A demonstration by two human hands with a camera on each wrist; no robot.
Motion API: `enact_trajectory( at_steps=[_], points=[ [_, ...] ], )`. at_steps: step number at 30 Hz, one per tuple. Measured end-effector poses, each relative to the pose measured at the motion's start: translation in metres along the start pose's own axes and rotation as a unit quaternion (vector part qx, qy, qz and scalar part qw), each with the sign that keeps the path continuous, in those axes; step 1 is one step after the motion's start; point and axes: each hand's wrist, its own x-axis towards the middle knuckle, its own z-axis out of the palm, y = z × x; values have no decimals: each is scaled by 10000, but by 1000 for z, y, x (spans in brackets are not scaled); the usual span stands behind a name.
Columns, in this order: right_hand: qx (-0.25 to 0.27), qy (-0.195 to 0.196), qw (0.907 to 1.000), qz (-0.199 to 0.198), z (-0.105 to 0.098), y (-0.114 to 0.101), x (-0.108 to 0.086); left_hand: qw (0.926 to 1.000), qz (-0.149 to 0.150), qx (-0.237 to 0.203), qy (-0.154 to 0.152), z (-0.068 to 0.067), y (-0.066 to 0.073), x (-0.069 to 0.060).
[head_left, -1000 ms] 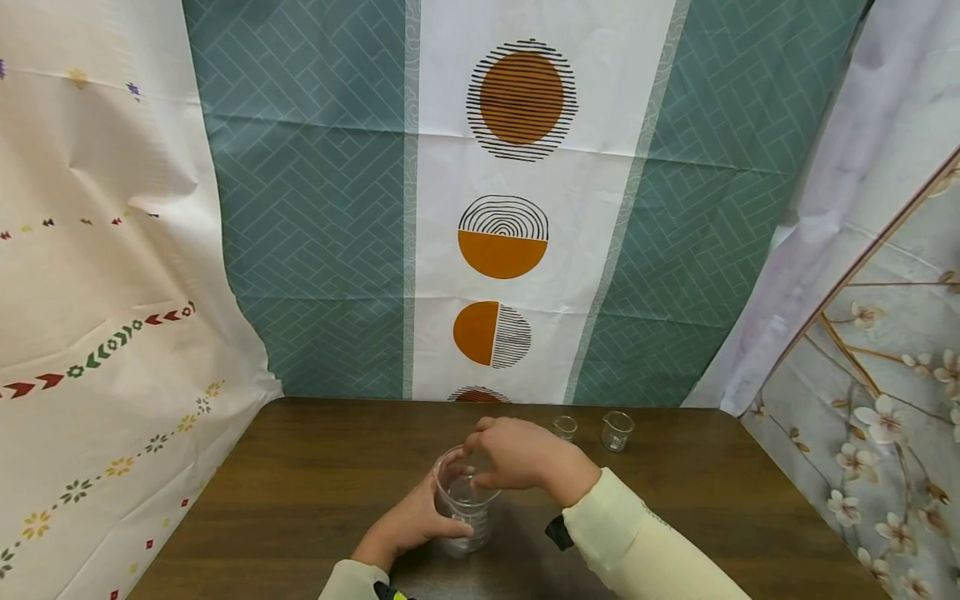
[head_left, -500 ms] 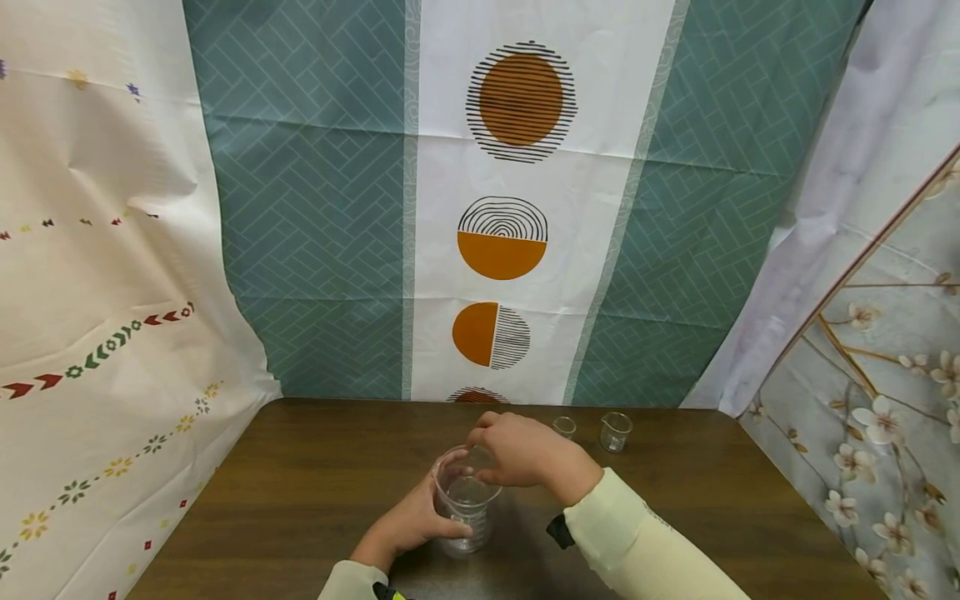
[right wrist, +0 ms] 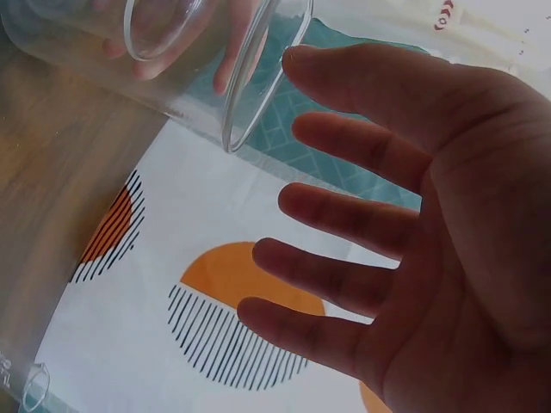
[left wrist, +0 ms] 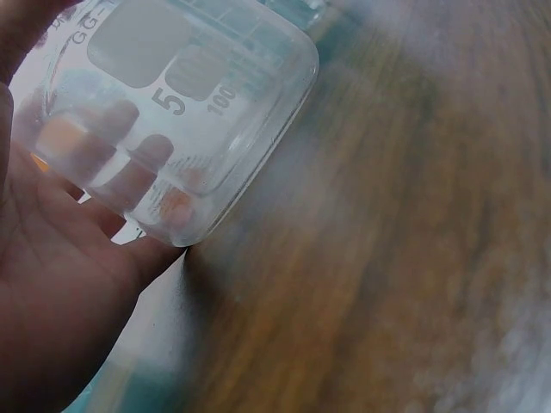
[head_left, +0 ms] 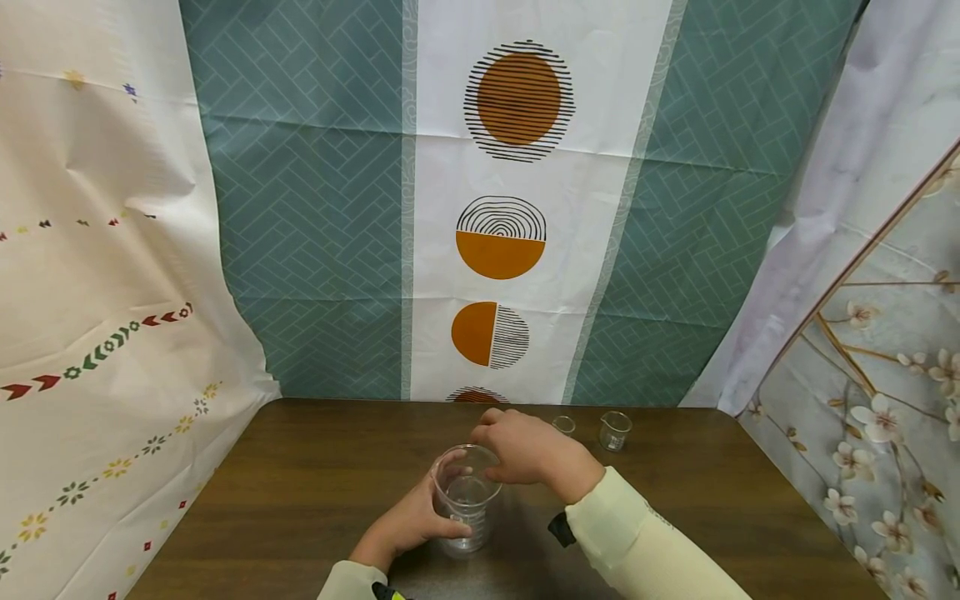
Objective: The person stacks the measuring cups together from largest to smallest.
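Beaker (head_left: 472, 502), gripped by the left hand (head_left: 411, 518) short of the far edge of the table (head_left: 330, 467), might tip if the spread right hand (head_left: 527, 447) bumps its rim.

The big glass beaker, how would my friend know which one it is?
Start at the brown table and look near the middle for the left hand. That hand holds the big beaker by its side. Unlike the two little beakers farther back on the right, it is wide and tall, with a smaller glass rim showing inside.
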Motion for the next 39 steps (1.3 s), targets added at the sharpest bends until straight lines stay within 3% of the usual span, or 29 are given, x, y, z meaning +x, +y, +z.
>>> enact_trajectory(
  at_steps=[39],
  points=[
    [252, 173, 9990, 319, 5, 16, -5, 9999, 51, -91, 6, 0, -1, 0]
  ],
)
